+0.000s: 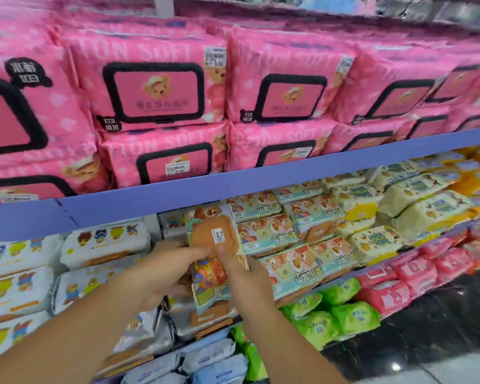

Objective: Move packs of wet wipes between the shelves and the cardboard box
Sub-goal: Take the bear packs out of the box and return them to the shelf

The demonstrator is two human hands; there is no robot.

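Both hands clamp one pack of wet wipes, held upright below the blue shelf board, in front of the stacks there. Left hand is curled round its left edge. Right hand pinches its right edge, one digit on the front just below the price sticker. Matching bear-print packs sit just right of it, white packs toward the left end. Pink packs stand on the board, green packs lower down.

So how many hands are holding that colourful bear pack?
2. The left hand grips the colourful bear-printed wipes pack from its left side; the right hand pinches its right side, thumb on the brown lid. No other hands show.
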